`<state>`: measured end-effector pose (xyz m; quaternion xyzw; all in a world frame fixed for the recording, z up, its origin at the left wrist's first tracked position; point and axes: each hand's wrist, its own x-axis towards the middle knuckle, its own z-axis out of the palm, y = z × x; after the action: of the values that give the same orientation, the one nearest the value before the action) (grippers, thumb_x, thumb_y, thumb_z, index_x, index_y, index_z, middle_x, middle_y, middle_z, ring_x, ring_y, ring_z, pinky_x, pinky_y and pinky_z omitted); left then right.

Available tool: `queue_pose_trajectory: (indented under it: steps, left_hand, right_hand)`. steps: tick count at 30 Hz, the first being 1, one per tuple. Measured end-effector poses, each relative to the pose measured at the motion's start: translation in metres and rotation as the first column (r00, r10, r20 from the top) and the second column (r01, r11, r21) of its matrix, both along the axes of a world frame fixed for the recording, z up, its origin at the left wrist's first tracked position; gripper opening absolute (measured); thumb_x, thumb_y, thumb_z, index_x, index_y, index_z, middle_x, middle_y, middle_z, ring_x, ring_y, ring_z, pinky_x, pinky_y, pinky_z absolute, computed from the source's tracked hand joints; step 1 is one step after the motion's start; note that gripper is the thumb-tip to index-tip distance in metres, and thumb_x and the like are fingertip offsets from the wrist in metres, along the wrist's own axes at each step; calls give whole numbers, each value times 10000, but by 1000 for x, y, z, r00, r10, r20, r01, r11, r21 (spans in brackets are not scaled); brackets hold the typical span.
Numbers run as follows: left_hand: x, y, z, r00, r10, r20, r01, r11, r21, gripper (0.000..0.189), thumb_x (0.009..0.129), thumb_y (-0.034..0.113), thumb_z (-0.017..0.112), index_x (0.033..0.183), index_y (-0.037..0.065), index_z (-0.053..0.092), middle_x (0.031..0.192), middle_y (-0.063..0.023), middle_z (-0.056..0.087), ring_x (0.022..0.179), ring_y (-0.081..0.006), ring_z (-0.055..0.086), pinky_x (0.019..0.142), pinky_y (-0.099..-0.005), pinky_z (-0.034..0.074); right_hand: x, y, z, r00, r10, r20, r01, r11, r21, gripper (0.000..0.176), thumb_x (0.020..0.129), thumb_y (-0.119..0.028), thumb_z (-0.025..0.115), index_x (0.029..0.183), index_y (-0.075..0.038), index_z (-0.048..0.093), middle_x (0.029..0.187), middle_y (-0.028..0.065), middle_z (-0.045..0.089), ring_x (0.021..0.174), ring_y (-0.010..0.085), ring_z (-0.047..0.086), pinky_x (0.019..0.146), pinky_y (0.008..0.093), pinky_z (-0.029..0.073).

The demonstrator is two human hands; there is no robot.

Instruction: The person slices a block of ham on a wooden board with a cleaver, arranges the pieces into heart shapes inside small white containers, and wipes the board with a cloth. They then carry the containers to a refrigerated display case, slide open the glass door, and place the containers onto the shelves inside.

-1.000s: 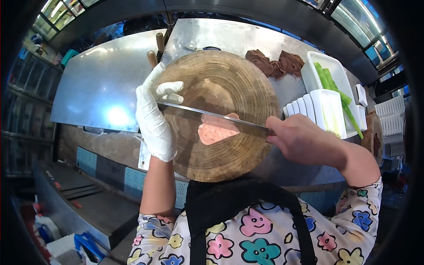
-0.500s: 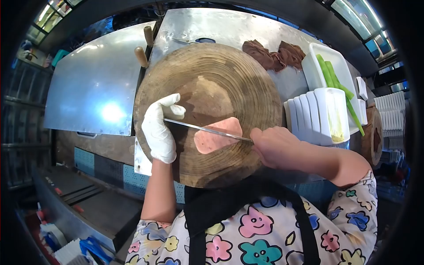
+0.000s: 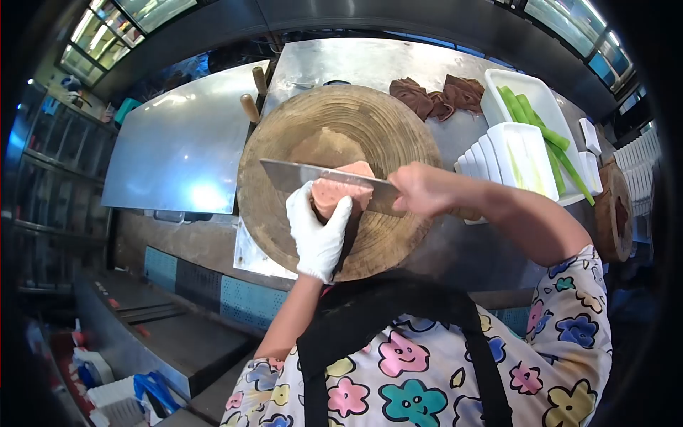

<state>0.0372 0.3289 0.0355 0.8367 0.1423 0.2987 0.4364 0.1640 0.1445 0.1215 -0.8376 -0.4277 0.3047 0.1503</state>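
A pink block of meat (image 3: 340, 194) is on the round wooden chopping block (image 3: 398, 135). My left hand (image 3: 317, 231), in a white glove, grips the near side of the meat between thumb and fingers. My bare right hand (image 3: 421, 188) is closed round the handle of a wide cleaver (image 3: 288, 173). The cleaver's blade lies across the meat, with part of the meat showing beyond it, and its far end points left past the gloved hand.
Brown cloths (image 3: 437, 97) lie behind the block. At right are a white tray (image 3: 498, 85) with green stalks (image 3: 530, 114), stacked white dishes (image 3: 523, 160) and another wooden block (image 3: 613, 206). Two wooden handles (image 3: 249, 107) stand beside a metal sheet (image 3: 171, 142) at left.
My left hand has moved from the blade's end to the near side of the meat and taken hold of it. The blade now shows its broad face, and the view has shifted.
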Motion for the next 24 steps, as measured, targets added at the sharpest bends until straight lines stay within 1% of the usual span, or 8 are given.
queue_pose_trajectory:
  steps: [1, 3, 5, 6, 12, 14, 19, 24]
  left_hand:
    - [4, 1, 2, 1000, -23, 12, 22, 999, 45, 571, 733, 238, 826, 1178, 13, 548, 1136, -174, 558, 1055, -339, 552, 941, -412, 441]
    - [8, 3, 9, 998, -46, 33, 43, 995, 92, 583, 719, 245, 837, 1170, 13, 550, 1130, -170, 565, 1055, -340, 552, 938, -416, 443]
    - [10, 2, 17, 968, -247, 46, 235, 954, 184, 597, 690, 260, 858, 1147, 23, 554, 1108, -168, 585, 1036, -320, 573, 917, -401, 459]
    - [8, -9, 20, 956, -293, 3, 293, 956, -23, 570, 696, 272, 858, 1121, 37, 561, 1060, -163, 628, 973, -292, 620, 868, -381, 490]
    - [-9, 6, 40, 926, -137, -351, 76, 980, -184, 487, 770, 319, 796, 1073, -13, 610, 988, -185, 666, 889, -277, 658, 811, -354, 511]
    - [-6, 18, 9, 980, -19, -200, 92, 926, 365, 485, 752, 292, 807, 1082, -13, 624, 990, -160, 644, 882, -286, 635, 809, -349, 503]
    - [-14, 7, -2, 997, 77, 29, -80, 992, 100, 352, 736, 191, 815, 980, 7, 640, 967, -138, 620, 860, -278, 619, 792, -345, 500]
    - [-16, 6, -2, 994, 100, 38, -98, 995, -33, 199, 777, 105, 784, 842, 32, 611, 868, -91, 650, 809, -201, 627, 763, -314, 500]
  right_hand:
    - [8, -2, 4, 1000, 0, 7, 0, 1000, 6, 169, 831, -72, 629, 934, 57, 594, 730, 222, 633, 712, 345, 674, 626, 449, 530]
    - [17, -6, 13, 843, -240, -482, 205, 971, -126, 128, 891, -89, 623, 904, 28, 572, 600, 119, 573, 499, 211, 589, 483, 365, 481]
    - [15, -7, 18, 781, -326, -533, 324, 941, -100, 102, 893, -68, 613, 896, 22, 564, 574, 77, 527, 473, 160, 539, 451, 336, 455]
    - [13, -7, 17, 699, -400, -593, 438, 895, -88, 79, 894, -47, 603, 888, 16, 556, 549, 34, 482, 447, 108, 489, 419, 308, 429]
    - [-3, -26, 45, 711, -339, -616, 539, 826, 167, 158, 916, -67, 562, 1051, 15, 567, 590, 38, 498, 443, 114, 468, 428, 317, 433]
    - [-16, -21, 51, 816, -516, -262, 567, 802, 186, 222, 927, -81, 545, 1118, 32, 552, 678, 61, 563, 505, 139, 517, 486, 333, 457]
    - [-46, -20, 31, 953, -301, 41, 282, 926, 252, 187, 917, -106, 586, 990, 41, 498, 792, 305, 599, 782, 460, 622, 655, 459, 472]
    - [-58, -8, 38, 982, -190, 4, 184, 957, 224, 215, 901, -89, 562, 953, 88, 451, 750, 315, 593, 788, 491, 604, 670, 519, 456]
